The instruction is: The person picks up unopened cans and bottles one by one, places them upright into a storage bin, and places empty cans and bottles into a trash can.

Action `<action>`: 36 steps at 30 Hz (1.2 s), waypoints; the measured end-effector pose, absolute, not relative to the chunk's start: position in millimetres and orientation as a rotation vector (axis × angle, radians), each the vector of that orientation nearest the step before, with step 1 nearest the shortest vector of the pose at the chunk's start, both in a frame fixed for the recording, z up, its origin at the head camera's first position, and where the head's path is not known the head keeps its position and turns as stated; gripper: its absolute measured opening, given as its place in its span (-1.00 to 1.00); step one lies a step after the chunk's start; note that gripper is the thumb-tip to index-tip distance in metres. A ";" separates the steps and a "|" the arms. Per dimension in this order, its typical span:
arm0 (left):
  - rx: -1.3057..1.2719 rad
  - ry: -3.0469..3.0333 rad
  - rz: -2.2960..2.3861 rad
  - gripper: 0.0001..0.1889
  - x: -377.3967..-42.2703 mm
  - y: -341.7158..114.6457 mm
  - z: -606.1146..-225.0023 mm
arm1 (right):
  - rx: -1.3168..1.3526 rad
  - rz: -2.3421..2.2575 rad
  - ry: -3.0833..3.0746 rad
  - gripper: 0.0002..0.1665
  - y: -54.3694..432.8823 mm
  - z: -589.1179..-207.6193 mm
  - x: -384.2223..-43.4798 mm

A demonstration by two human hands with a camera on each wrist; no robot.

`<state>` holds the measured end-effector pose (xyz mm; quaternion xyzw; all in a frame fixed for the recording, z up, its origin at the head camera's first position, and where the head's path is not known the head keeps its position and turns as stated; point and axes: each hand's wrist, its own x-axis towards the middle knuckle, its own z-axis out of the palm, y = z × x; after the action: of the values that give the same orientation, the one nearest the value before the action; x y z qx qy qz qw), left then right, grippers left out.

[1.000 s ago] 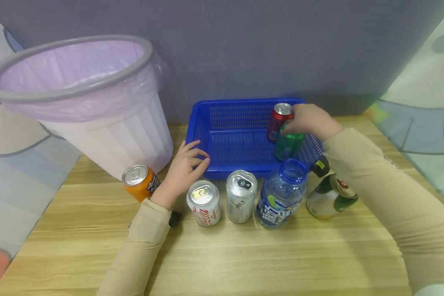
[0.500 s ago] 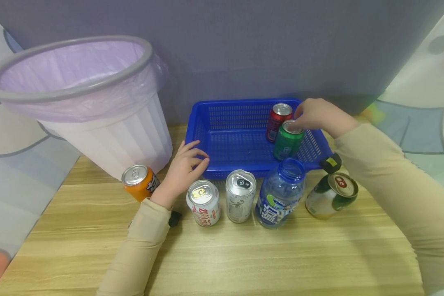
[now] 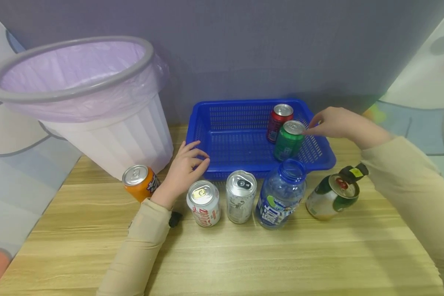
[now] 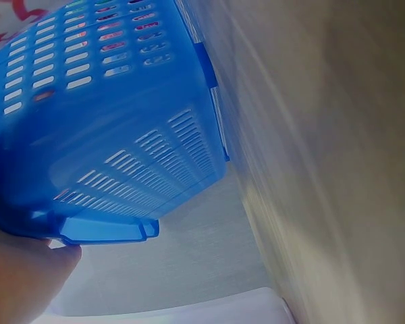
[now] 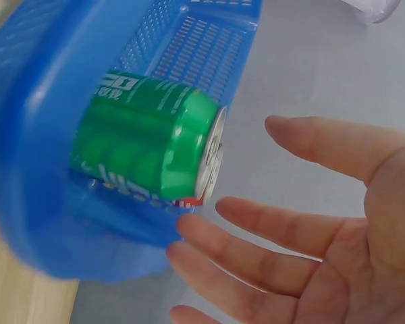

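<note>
In the head view a blue plastic basket (image 3: 240,168) stands on the table, with a green drink can (image 3: 289,144) and a red can (image 3: 276,123) upright at its right end. My right hand (image 3: 334,122) is just right of the green can's top. In the right wrist view its fingers (image 5: 277,223) are spread, apart from the green can (image 5: 142,135), with nothing in them. My left hand (image 3: 185,166) rests at the basket's front left corner, fingers loosely bent at the rim. The left wrist view shows a fingertip (image 4: 66,260) right at the basket's rim (image 4: 108,231).
A row before the basket has a white Coca-Cola can (image 3: 204,205), a silver can (image 3: 240,201), an uncapped blue-tinted bottle (image 3: 279,197) and a tilted white-green can (image 3: 331,199). An orange can (image 3: 138,185) stands left, by a lined trash bin (image 3: 126,131).
My right hand has let go of the green can and drawn back to the right. The green can stays in the basket beside the red one. My left hand has kept its place.
</note>
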<state>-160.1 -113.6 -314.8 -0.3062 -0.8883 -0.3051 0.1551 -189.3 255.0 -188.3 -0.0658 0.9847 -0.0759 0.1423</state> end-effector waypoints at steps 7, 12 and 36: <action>-0.881 -2.532 -0.870 -0.63 -159.9 -112.7 -314.7 | -0.297 -0.258 2.850 -0.41 276.5 -199.9 -178.6; -0.899 -2.523 -0.869 -0.63 -160.0 -113.3 -314.0 | -0.411 -0.396 2.833 -0.46 289.2 -205.7 -168.9; -0.890 -2.524 -0.873 -0.63 -158.6 -116.6 -313.8 | -0.634 -0.541 2.709 -0.53 320.0 -211.5 -142.8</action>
<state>-158.6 -116.6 -313.8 -0.3120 -0.8847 -0.3060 0.1624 -142.8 320.0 -211.5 -0.2212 0.9445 -0.1885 0.1533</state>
